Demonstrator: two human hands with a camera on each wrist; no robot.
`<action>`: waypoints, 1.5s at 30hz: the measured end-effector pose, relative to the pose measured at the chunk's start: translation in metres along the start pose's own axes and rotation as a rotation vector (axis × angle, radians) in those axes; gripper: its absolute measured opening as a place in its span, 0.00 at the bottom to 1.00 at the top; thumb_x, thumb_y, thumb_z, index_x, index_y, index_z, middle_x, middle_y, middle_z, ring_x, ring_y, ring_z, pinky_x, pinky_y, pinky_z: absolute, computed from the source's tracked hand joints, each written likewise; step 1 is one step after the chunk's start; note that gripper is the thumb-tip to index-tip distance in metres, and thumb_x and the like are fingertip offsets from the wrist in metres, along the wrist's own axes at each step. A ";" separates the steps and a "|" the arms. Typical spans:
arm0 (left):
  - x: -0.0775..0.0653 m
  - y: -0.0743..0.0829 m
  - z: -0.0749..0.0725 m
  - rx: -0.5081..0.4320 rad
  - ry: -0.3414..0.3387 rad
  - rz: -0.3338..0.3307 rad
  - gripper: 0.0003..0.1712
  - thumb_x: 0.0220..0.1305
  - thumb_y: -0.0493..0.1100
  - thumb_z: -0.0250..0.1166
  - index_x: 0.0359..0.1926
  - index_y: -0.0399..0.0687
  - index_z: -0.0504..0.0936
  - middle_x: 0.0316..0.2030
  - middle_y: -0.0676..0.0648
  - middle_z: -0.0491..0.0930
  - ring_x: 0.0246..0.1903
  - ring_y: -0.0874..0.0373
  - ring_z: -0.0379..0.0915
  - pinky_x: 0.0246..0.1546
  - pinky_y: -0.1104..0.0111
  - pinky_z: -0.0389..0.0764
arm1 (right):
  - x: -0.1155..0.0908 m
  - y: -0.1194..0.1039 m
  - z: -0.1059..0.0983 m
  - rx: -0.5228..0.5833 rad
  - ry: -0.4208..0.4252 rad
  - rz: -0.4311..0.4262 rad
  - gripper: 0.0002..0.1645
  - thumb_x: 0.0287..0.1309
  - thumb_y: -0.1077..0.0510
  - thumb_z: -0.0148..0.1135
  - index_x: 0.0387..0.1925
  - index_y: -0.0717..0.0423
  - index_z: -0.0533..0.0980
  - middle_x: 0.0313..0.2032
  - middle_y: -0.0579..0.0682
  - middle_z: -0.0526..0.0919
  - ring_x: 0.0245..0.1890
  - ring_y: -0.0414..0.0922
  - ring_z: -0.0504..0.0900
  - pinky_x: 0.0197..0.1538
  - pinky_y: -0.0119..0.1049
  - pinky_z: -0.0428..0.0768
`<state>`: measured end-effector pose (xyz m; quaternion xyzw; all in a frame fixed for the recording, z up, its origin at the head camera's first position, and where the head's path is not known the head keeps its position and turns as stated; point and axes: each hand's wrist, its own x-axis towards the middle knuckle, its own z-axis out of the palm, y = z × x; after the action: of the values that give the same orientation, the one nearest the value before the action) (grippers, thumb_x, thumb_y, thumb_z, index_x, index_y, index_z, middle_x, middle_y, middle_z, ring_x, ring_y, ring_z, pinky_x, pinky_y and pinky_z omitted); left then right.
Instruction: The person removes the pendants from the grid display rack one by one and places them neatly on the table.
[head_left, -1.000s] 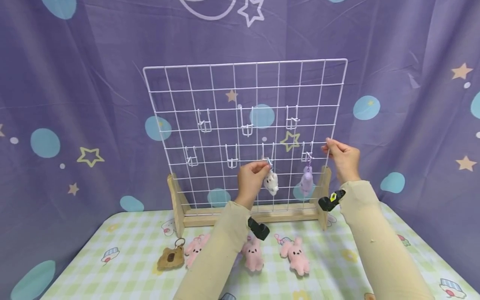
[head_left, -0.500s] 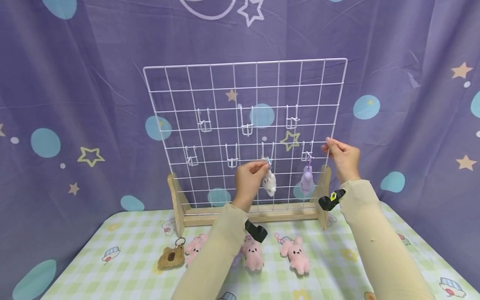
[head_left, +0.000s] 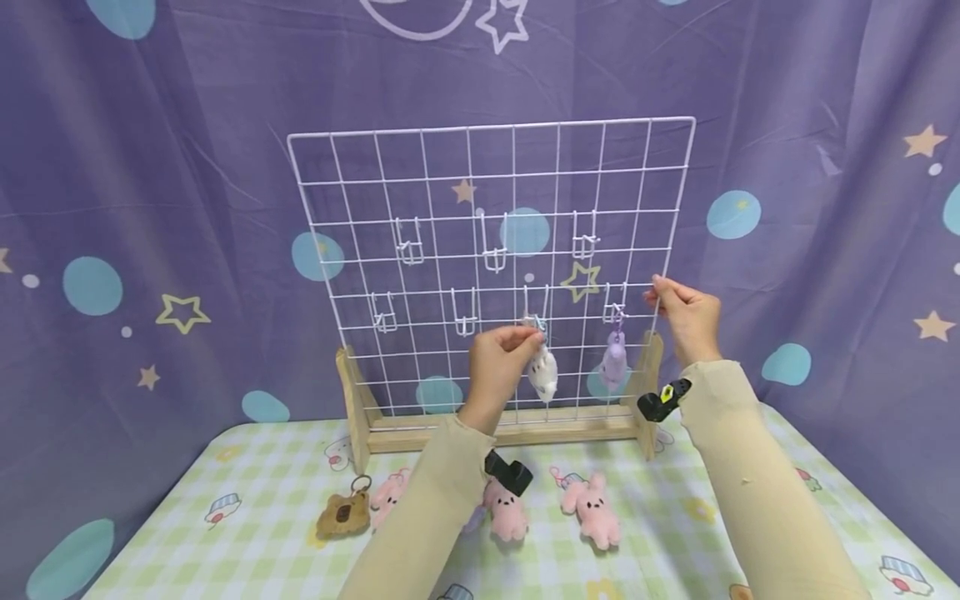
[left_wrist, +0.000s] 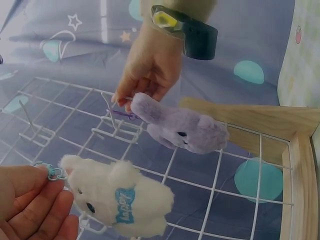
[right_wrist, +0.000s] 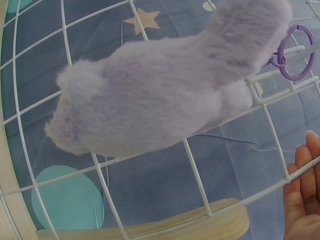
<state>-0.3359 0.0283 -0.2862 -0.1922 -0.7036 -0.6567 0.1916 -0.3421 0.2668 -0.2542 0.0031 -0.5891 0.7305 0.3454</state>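
My left hand (head_left: 497, 367) pinches the light blue ring and clasp (left_wrist: 52, 171) of a white plush keychain (left_wrist: 122, 197), which dangles in front of the white wire grid rack (head_left: 491, 128). In the head view this keychain is right by a lower-row hook (head_left: 536, 302); whether its ring sits on the hook, I cannot tell. My right hand (head_left: 688, 321) grips the rack's right edge wire between thumb and fingers. Just left of that hand, a purple plush keychain (head_left: 613, 362) hangs by its purple ring (right_wrist: 296, 52) from the rightmost lower hook (head_left: 614, 313).
Several bare hooks, such as one in the upper row (head_left: 494, 259), hang on the grid. Its wooden base (head_left: 570, 431) stands on the checked tablecloth (head_left: 247, 467). In front lie a brown bear keychain (head_left: 343, 514) and pink plush keychains (head_left: 596, 512), some partly behind the left sleeve.
My left hand has shifted slightly down and left, and the white plush keychain hangs a little lower. The right hand stays in place on the rack.
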 end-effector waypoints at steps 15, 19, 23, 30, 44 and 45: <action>-0.029 0.011 -0.015 0.073 -0.113 0.030 0.06 0.56 0.39 0.69 0.33 0.39 0.86 0.29 0.44 0.85 0.26 0.65 0.77 0.27 0.76 0.77 | -0.001 0.000 0.000 0.017 -0.006 -0.003 0.15 0.57 0.64 0.63 0.19 0.44 0.82 0.16 0.42 0.83 0.19 0.34 0.80 0.30 0.23 0.78; -0.040 0.009 -0.019 0.076 -0.155 -0.009 0.06 0.56 0.40 0.69 0.32 0.41 0.86 0.28 0.46 0.85 0.26 0.64 0.78 0.29 0.74 0.78 | -0.001 0.000 0.000 0.007 -0.010 0.004 0.15 0.57 0.64 0.64 0.19 0.44 0.82 0.16 0.42 0.83 0.19 0.34 0.80 0.31 0.23 0.78; -0.051 0.005 -0.023 0.065 -0.198 -0.038 0.07 0.56 0.42 0.70 0.33 0.42 0.86 0.29 0.46 0.85 0.28 0.64 0.78 0.33 0.73 0.78 | -0.002 0.000 0.000 -0.005 -0.010 0.003 0.12 0.57 0.63 0.64 0.22 0.46 0.83 0.16 0.42 0.83 0.20 0.34 0.81 0.32 0.23 0.78; -0.070 0.000 -0.029 0.051 -0.261 -0.030 0.08 0.56 0.42 0.69 0.34 0.40 0.86 0.32 0.44 0.85 0.31 0.62 0.80 0.36 0.74 0.79 | -0.001 -0.001 -0.001 -0.015 -0.011 -0.004 0.13 0.57 0.63 0.64 0.20 0.44 0.82 0.17 0.41 0.83 0.21 0.34 0.81 0.33 0.23 0.78; -0.105 -0.026 -0.040 0.047 -0.395 -0.117 0.06 0.58 0.37 0.67 0.34 0.38 0.85 0.33 0.43 0.85 0.30 0.63 0.80 0.35 0.74 0.80 | -0.001 -0.001 0.000 -0.016 -0.009 -0.004 0.15 0.57 0.63 0.63 0.19 0.43 0.81 0.16 0.41 0.83 0.20 0.34 0.81 0.33 0.23 0.78; -0.107 -0.027 -0.040 0.045 -0.404 -0.126 0.06 0.58 0.37 0.67 0.34 0.38 0.85 0.33 0.44 0.85 0.30 0.63 0.80 0.35 0.74 0.80 | -0.001 -0.001 0.000 -0.011 -0.009 -0.005 0.15 0.57 0.63 0.63 0.19 0.43 0.81 0.16 0.41 0.83 0.20 0.34 0.80 0.32 0.23 0.78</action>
<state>-0.2580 -0.0154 -0.3625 -0.2713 -0.7528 -0.5996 0.0096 -0.3405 0.2665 -0.2541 0.0059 -0.5947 0.7263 0.3448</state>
